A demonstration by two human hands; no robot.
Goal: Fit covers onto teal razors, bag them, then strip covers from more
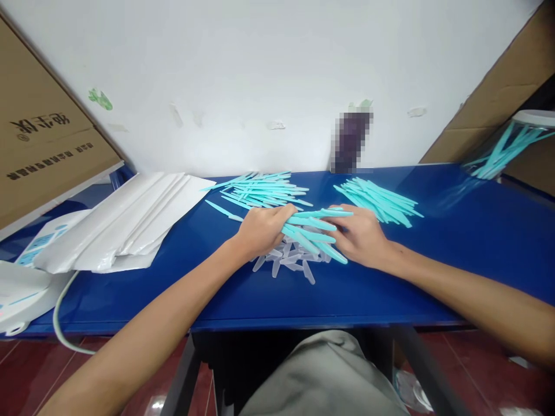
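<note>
My left hand (265,231) is closed round a fanned bundle of turquoise eyebrow razors (314,237), their slim ends pointing right. My right hand (362,234) meets the bundle from the right, its fingers pinched at the end of the uppermost razor; its fingertips are partly hidden behind the razors. Under the bundle lies a heap of small translucent caps (295,257). Beyond my left hand is a loose pile of turquoise razors (262,190). A second, more aligned pile of razors (379,201) lies just beyond my right hand.
White padded envelopes (117,222) cover the left of the blue table (368,300), beside a white device (26,294) with a cable. A cardboard box (47,127) stands left. At far right, a clear tub (515,144) holds more razors. A white wall (260,75) rises behind.
</note>
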